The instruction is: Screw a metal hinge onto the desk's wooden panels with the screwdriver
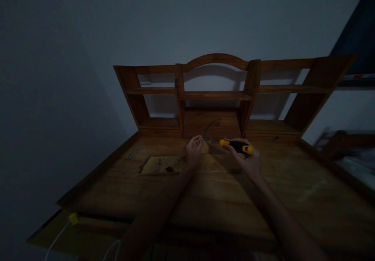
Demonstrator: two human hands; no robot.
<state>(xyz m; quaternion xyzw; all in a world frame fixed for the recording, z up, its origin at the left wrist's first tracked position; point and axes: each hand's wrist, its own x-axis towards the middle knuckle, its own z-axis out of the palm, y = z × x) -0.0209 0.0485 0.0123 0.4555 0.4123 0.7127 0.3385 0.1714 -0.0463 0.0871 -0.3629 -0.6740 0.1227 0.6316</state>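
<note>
A screwdriver (238,147) with a yellow and black handle lies in my right hand (250,162), the fingers wrapped round it. Its shaft points left, towards my left hand (193,150). That hand is closed in a pinch beside a small metallic piece (207,139) at the shaft's tip; in the dim light I cannot make out its kind, or whether the tip touches it. From there a thin dark wire (210,125) curves up and to the right. Both hands are above the wooden desk top (216,198).
A wooden shelf unit (216,96) stands along the desk's back edge, against the wall. A recessed, stained patch (164,164) and a small metal item (129,156) are left of my hands. A yellow plug (74,218) with a white cable sits at the front left.
</note>
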